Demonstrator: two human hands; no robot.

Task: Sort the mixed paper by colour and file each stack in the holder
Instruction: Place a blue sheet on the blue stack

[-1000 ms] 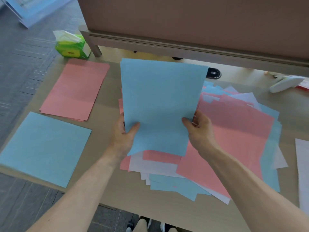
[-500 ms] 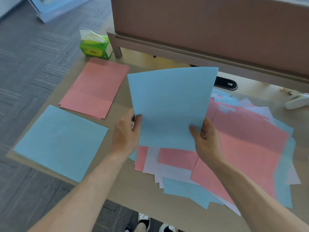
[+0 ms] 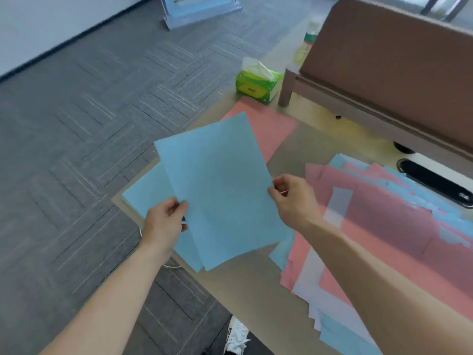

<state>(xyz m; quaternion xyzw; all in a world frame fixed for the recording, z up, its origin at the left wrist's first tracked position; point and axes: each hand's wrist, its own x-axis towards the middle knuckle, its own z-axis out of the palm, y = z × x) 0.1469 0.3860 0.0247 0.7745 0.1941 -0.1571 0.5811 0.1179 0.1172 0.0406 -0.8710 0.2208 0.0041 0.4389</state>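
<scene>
A blue sheet (image 3: pixel 220 190) hangs in the air over the table's left corner. My left hand (image 3: pixel 163 221) pinches its left edge and my right hand (image 3: pixel 291 198) pinches its right edge. Under it lies the blue stack (image 3: pixel 143 193), partly covered by the sheet. Behind it sits the pink stack (image 3: pixel 271 126). The mixed pile (image 3: pixel 384 226) of pink, blue and white sheets spreads over the table to the right, partly under my right forearm.
A green tissue pack (image 3: pixel 256 85) stands at the table's far left corner beside a brown partition (image 3: pixel 391 62). A black cable slot (image 3: pixel 435 183) is behind the mixed pile. A blue holder (image 3: pixel 199 8) stands on the grey carpet far off. The table edge (image 3: pixel 120 203) runs just left of the blue stack.
Both hands have carried the blue sheet left, off the mixed pile and over the blue stack. The view has swung left, showing more floor.
</scene>
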